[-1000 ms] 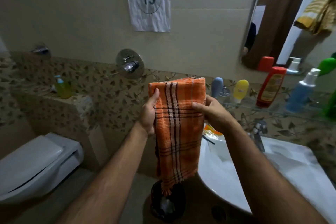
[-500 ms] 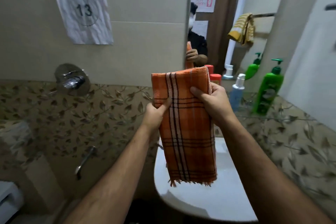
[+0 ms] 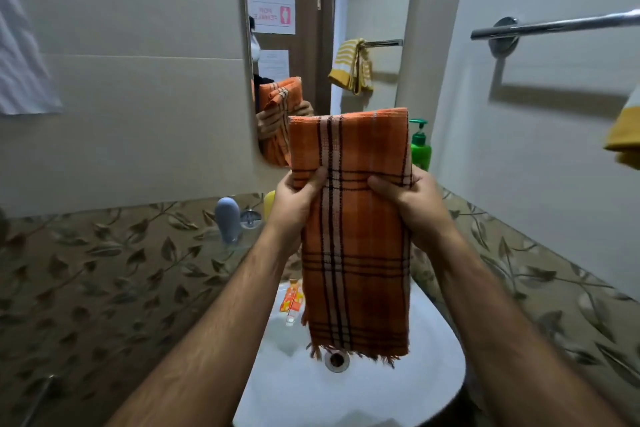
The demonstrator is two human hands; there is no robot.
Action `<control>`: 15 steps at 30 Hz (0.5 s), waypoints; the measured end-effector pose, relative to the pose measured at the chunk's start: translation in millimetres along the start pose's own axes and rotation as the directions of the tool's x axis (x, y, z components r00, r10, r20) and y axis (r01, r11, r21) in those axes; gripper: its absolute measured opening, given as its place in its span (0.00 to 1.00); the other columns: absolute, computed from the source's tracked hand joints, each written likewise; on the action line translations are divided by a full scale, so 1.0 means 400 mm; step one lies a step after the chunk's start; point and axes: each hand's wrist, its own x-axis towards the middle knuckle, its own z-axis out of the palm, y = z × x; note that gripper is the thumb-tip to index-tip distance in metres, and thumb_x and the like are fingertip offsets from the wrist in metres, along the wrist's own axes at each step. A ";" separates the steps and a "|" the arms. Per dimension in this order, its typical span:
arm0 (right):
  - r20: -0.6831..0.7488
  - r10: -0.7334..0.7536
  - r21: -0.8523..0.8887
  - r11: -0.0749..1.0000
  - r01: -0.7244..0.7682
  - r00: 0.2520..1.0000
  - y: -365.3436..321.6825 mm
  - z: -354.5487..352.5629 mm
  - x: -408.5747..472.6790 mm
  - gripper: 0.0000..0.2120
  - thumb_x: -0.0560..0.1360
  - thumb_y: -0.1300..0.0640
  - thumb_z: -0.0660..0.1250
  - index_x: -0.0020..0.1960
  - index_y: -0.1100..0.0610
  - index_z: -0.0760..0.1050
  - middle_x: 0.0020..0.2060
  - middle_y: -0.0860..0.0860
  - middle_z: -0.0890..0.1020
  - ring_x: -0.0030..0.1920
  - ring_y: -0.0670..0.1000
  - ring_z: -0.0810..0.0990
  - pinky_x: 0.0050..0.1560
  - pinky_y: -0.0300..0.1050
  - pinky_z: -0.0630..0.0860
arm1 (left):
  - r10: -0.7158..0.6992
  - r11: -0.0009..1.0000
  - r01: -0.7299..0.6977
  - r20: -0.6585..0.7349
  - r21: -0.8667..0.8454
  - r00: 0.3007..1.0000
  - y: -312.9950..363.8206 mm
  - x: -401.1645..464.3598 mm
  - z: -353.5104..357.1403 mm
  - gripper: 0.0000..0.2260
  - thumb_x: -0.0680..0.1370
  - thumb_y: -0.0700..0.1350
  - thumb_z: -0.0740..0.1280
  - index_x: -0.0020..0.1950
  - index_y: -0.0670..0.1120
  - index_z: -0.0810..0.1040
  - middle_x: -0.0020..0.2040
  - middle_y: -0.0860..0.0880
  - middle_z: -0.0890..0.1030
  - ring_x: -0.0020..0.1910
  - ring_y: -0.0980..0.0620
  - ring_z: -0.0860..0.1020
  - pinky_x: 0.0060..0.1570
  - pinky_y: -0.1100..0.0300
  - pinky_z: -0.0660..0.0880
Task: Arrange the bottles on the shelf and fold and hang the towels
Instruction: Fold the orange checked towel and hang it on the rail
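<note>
A person's two bare forearms reach up from the bottom of the view, holding a folded orange towel (image 3: 349, 225) upright in front of them, above a white sink (image 3: 346, 392). The towel is checked with dark and pale stripes; its folded edge is at the top and its fringed end hangs down over the sink's drain (image 3: 336, 360). The left hand (image 3: 298, 201) grips the towel's left edge, thumb pressed on the front and fingers curled out of sight behind. The right hand (image 3: 410, 203) grips the right edge the same way, thumb across the front. Both hands pinch the cloth at about the same height, roughly a third of the way down. Behind the towel a mirror (image 3: 325, 10) on the tiled wall reflects the hands and towel. Just right of the towel's top, a green pump bottle (image 3: 420, 146) stands near the right end of a glass shelf (image 3: 239, 246). Toward the shelf's left end stands a grey-blue bottle (image 3: 228, 220), and a yellow bottle (image 3: 269, 203) shows partly beside the left hand. A small orange bottle (image 3: 292, 302) lies in the sink at its left side. On the right wall a chrome towel bar (image 3: 554, 26) is mounted high up, with a yellow towel (image 3: 625, 135) at the far right edge of the view.
</note>
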 end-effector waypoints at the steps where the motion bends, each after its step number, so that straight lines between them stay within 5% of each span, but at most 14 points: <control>1: -0.040 -0.013 0.001 1.000 0.013 0.999 -0.011 -0.001 0.011 0.18 0.70 0.59 0.74 0.58 0.61 0.78 0.50 0.56 0.86 0.50 0.56 0.86 0.48 0.50 0.83 | -0.029 1.000 0.029 0.041 -0.001 0.999 0.000 0.015 0.001 0.22 0.70 0.51 0.71 0.60 0.42 0.76 0.57 0.40 0.82 0.55 0.43 0.82 0.52 0.49 0.81; 5: -0.173 -0.063 -0.029 0.998 0.059 0.983 -0.055 -0.003 0.060 0.16 0.70 0.59 0.75 0.57 0.60 0.80 0.46 0.54 0.87 0.47 0.55 0.87 0.44 0.47 0.82 | -0.138 0.990 0.129 0.247 0.052 0.959 -0.004 0.067 0.006 0.29 0.70 0.54 0.70 0.66 0.41 0.72 0.59 0.41 0.82 0.56 0.43 0.82 0.56 0.48 0.79; 11: -0.239 -0.153 -0.091 0.987 0.135 0.959 -0.122 -0.035 0.070 0.22 0.66 0.54 0.76 0.58 0.55 0.78 0.53 0.55 0.86 0.54 0.56 0.85 0.53 0.53 0.82 | -0.013 0.995 0.043 0.328 -0.087 0.945 0.025 0.171 0.104 0.08 0.78 0.41 0.67 0.56 0.42 0.79 0.51 0.42 0.85 0.50 0.45 0.84 0.51 0.53 0.81; 15: -0.374 -0.155 -0.119 0.986 0.119 0.914 -0.103 -0.063 0.031 0.16 0.68 0.58 0.75 0.55 0.56 0.80 0.51 0.55 0.86 0.52 0.57 0.85 0.57 0.59 0.81 | 0.043 0.992 0.009 0.405 -0.124 0.913 0.011 0.204 0.179 0.07 0.77 0.37 0.68 0.53 0.43 0.80 0.49 0.44 0.85 0.49 0.47 0.83 0.53 0.53 0.80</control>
